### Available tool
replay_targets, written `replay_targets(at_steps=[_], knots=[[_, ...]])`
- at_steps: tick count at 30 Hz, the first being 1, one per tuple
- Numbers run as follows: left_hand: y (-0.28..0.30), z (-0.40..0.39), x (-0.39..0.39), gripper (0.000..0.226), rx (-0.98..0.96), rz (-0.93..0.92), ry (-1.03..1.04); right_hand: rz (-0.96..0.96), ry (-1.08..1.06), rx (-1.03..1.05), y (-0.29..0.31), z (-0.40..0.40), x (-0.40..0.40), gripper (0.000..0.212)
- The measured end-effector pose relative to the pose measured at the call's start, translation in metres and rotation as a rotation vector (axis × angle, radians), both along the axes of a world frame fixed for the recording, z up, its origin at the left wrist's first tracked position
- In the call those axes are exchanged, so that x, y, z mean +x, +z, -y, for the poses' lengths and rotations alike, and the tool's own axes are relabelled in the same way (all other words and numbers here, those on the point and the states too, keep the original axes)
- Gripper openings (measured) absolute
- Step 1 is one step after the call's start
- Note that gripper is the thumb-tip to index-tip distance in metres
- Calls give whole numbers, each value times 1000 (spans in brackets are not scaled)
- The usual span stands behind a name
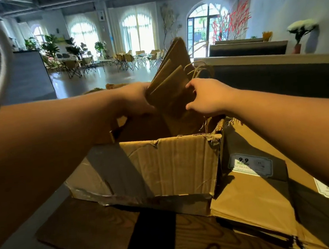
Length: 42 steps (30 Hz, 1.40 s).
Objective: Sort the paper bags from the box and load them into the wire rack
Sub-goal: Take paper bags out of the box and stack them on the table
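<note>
Over torn box: my left hand grips paper bags fanned just beside it; right hand pinches opposite edge. Best squared together, lifted straight, twine handles clear. Rack unseen.

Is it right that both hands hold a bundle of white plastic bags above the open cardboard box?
Not quite. The head view shows the left hand and right hand holding a bundle of brown paper bags, not white plastic ones, above the open cardboard box.
</note>
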<state>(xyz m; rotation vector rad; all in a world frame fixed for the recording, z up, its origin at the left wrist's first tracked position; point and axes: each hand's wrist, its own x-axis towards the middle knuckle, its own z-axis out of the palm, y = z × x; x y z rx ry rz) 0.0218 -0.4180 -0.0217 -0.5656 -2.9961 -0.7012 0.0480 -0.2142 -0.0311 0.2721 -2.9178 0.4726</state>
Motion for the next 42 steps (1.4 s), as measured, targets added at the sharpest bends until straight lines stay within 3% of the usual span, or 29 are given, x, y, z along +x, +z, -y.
replay_targets(at_steps=[4, 10, 13, 22, 33, 39, 42], knots=[[-13, 8, 0, 28, 116, 113, 63, -4, 5, 12, -3, 0, -3, 60], [-16, 15, 14, 24, 90, 277, 65, -11, 7, 26, -5, 2, -1, 60], [-24, 11, 17, 28, -12, 196, 80, -24, 11, 9, -5, 2, 1, 56], [-9, 32, 32, 29, -22, -146, 139, -110, -42, -112, -5, -6, 8, 45], [55, 32, 88, 36, 527, -390, 164, -250, -152, -443, 6, -12, 35, 64], [86, 1, 122, 42, 664, -506, 88, -253, -342, -510, 29, -27, 65, 71], [91, -22, 137, 40, 703, -549, 13, -349, -372, -620, 38, -38, 87, 66]])
